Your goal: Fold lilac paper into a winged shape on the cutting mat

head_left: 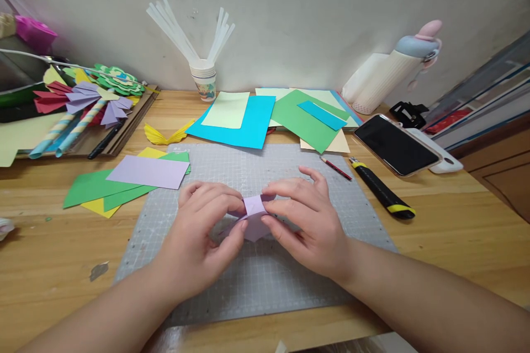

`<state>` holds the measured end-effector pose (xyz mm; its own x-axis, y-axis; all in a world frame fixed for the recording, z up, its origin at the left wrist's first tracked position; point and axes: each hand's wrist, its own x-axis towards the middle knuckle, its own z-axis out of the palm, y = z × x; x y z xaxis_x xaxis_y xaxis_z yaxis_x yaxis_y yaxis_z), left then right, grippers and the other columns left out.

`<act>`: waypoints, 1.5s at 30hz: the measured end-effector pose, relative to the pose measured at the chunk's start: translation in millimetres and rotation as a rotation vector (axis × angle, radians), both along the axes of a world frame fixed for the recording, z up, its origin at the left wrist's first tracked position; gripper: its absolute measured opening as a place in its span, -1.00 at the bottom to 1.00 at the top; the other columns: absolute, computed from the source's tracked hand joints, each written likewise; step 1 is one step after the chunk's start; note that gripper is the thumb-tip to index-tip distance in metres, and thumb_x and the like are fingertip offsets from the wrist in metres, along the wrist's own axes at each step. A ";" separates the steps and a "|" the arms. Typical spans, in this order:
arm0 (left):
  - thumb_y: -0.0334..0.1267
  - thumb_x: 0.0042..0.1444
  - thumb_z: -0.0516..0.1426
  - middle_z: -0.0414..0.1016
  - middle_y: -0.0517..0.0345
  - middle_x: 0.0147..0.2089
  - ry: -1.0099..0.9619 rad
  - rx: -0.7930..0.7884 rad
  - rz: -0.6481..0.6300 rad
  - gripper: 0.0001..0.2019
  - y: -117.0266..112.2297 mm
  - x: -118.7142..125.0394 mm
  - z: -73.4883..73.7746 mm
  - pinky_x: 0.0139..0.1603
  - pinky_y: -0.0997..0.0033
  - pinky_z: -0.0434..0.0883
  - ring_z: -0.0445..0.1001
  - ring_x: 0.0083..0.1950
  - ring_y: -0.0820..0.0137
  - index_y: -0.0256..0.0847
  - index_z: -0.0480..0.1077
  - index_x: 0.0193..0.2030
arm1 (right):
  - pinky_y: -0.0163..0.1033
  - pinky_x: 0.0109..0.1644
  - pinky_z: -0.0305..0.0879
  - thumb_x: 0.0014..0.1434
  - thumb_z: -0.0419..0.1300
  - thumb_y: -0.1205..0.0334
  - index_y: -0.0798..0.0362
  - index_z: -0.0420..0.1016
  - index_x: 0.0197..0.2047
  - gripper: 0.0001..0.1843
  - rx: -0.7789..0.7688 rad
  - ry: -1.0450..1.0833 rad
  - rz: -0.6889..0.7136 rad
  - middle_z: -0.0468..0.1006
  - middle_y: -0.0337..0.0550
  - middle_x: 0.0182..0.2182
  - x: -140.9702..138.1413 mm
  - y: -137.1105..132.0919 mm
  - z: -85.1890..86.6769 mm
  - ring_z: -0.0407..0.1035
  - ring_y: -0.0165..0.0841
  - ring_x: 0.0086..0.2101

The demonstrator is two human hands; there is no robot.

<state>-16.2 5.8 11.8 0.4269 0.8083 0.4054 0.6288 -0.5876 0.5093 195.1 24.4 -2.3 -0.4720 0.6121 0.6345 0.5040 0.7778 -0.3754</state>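
Over the grey cutting mat (207, 292), a small folded piece of purple paper (255, 223) is held between both hands. My left hand (202, 231) pinches its left side with thumb and index finger. On the other side, my right hand (308, 220) grips the paper with thumb and fingertips, its little finger raised. The paper has a bent flap on top and a pointed lower edge. Fingers hide both of its ends. A flat purple paper strip (149, 172) lies on green strips (86, 188) and yellow paper (101, 208) to the left.
Blue paper (256, 121) and green paper (310, 121) lie behind the mat. A pencil (336, 169), utility knife (383, 190) and phone (397, 144) are at right. A paper cup (205, 83) holds white strips. Paper flowers (89, 99) and a yellow folded paper (168, 132) sit left.
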 end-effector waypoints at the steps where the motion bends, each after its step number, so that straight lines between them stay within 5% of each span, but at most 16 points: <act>1: -0.41 0.18 0.08 0.51 0.24 -0.19 -0.004 0.005 0.000 -0.89 -0.3 0.3 0.1 0.03 0.17 0.14 0.43 -0.10 0.35 -0.11 0.30 -0.20 | 0.12 0.24 -0.05 0.21 0.20 0.33 -0.07 0.42 -0.21 -0.90 0.009 0.001 0.001 0.60 -0.19 -0.16 -0.4 -0.5 0.2 0.49 -0.28 -0.16; 11: -0.42 0.19 0.07 0.50 0.24 -0.22 -0.024 0.029 0.011 -0.90 -2.1 2.2 1.3 0.01 0.18 0.14 0.42 -0.13 0.37 -0.12 0.29 -0.23 | 0.16 0.23 -0.05 0.20 0.22 0.35 0.02 0.46 -0.35 -0.92 0.041 0.081 -0.036 0.56 -0.14 -0.21 -3.2 -3.4 0.4 0.47 -0.26 -0.13; 18: -0.42 0.19 0.07 0.50 0.24 -0.20 -0.051 0.019 0.008 -0.90 -1.9 1.2 -1.3 0.02 0.18 0.14 0.43 -0.12 0.36 -0.11 0.29 -0.23 | 0.17 0.29 -0.17 0.18 0.22 0.32 -0.01 0.40 -0.28 -0.94 -0.151 0.095 0.055 0.58 -0.11 -0.09 -3.1 0.6 -2.6 0.43 -0.22 0.01; 37: -0.45 0.18 0.12 0.50 0.33 -0.19 -0.089 0.015 -0.022 -0.84 2.3 0.1 -9.0 0.01 0.24 0.16 0.45 -0.12 0.44 -0.08 0.29 -0.21 | 0.13 0.27 -0.10 0.22 0.21 0.33 -0.06 0.42 -0.26 -0.92 -0.271 0.157 0.136 0.60 -0.25 -0.27 -2.7 6.4 -10.6 0.48 -0.34 -0.19; 45: -0.54 0.22 0.03 0.45 0.21 -0.10 -0.102 0.043 -0.107 -0.68 -0.9 0.0 -9.5 0.03 0.23 0.18 0.42 -0.04 0.40 -0.06 0.26 0.01 | 0.14 0.27 -0.11 0.24 0.18 0.34 -0.06 0.41 -0.27 -0.91 -0.251 0.109 0.145 0.59 -0.28 -0.32 -3.0 4.4 -6.0 0.47 -0.35 -0.22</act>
